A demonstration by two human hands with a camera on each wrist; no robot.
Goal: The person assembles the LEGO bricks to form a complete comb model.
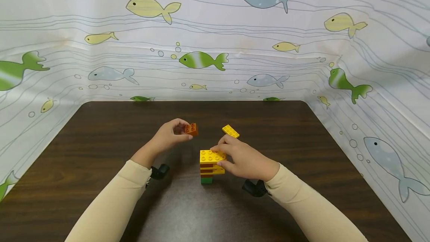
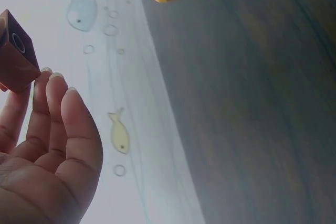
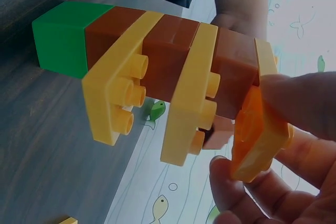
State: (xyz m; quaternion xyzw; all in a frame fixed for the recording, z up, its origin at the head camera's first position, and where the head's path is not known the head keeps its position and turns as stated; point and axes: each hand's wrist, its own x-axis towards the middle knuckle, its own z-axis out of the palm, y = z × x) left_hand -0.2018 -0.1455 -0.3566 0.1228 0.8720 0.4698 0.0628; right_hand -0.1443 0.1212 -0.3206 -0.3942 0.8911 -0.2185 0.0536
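Note:
A tower of toy building bricks stands in front of me on the table. Its base is a green brick [image 1: 206,180]; above it, brown bricks [image 3: 169,43] alternate with yellow plates that jut out to the right. My right hand [image 1: 246,158] pinches the overhanging end of the topmost yellow plate [image 1: 205,156], thumb on one face and fingers on the other. To the left and farther back, my left hand [image 1: 166,136] holds a studded orange-brown brick [image 1: 192,129] between thumb and fingers, raised beside the tower. The left wrist view catches only part of that brick [image 2: 18,59].
Behind the right hand, a loose yellow plate [image 1: 230,131] lies on the dark wooden table [image 1: 111,133]. A white curtain [image 1: 215,21] printed with fish encloses the table at the back and both sides. Black wrist mounts [image 1: 254,188] hang below the wrists.

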